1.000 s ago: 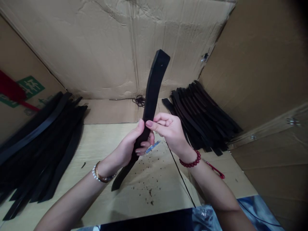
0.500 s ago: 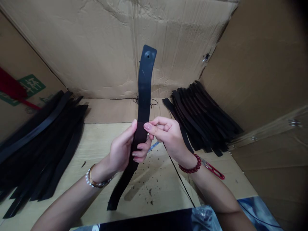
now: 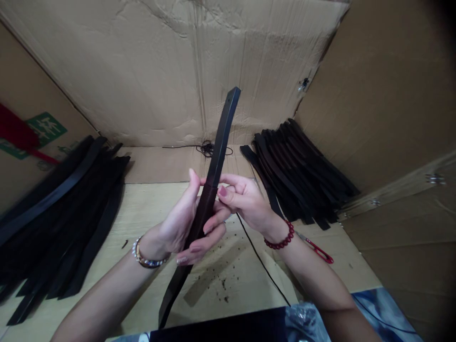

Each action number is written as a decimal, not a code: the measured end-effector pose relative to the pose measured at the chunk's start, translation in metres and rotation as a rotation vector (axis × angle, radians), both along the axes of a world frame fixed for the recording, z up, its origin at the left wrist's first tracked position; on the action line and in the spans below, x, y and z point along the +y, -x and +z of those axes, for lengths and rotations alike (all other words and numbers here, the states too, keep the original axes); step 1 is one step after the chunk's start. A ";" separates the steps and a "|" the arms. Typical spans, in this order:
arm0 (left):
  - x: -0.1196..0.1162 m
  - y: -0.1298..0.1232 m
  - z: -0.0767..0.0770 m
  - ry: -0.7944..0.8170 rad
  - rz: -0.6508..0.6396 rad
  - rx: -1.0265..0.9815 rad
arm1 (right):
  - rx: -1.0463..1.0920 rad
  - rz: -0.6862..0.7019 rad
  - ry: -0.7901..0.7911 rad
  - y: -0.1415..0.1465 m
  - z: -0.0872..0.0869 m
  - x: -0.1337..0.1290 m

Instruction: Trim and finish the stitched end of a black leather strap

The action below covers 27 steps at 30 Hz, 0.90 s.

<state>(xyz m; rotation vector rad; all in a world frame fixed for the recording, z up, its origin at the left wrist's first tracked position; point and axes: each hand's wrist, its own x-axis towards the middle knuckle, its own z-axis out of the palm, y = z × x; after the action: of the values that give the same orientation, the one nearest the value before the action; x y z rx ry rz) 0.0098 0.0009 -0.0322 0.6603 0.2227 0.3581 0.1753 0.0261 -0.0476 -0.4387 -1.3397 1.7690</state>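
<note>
A long, curved black strip [image 3: 223, 135] stands tilted in front of me, its narrow edge turned toward the camera. Around its dark brown middle section my left hand [image 3: 188, 223] is wrapped, with the thumb raised on the left side and the fingers curled across the front. My right hand [image 3: 245, 197] pinches at the upper end of the brown section, thumb in front; its fingertips are partly hidden behind the strip. A thin black cord [image 3: 261, 259] runs from beneath my right hand down to the table's front edge.
Piles of black strips lie at the left [image 3: 60, 209] and right [image 3: 299, 175]. Red-handled snips [image 3: 318, 251] rest by my right wrist. Cardboard walls [image 3: 149, 80] surround the table [image 3: 149, 202]. A tangled cord [image 3: 206, 148] lies at the back, and dark crumbs [image 3: 223, 285] in front.
The strip has turned from its broad face to its narrow edge, and its top has come lower and slightly right. My left fingers have shifted down and spread a little around it.
</note>
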 end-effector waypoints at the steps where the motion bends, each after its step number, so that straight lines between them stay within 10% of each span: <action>1: 0.000 -0.001 -0.001 -0.015 0.009 0.041 | -0.006 0.011 0.008 0.000 -0.001 0.000; 11: 0.002 -0.014 0.000 -0.587 0.828 0.365 | 0.065 -0.405 -0.042 -0.002 0.012 0.003; 21: -0.008 -0.007 0.007 -0.276 0.422 0.274 | 0.003 -0.124 -0.056 -0.009 0.000 0.011; 27: -0.008 -0.017 0.004 -0.579 0.711 0.320 | 0.000 -0.342 0.028 -0.009 0.014 0.006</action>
<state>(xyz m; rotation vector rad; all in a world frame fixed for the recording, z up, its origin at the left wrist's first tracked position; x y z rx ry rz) 0.0263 -0.0071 -0.0278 1.2063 0.6805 1.0239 0.1844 0.0321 -0.0339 -0.6431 -1.1619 1.5050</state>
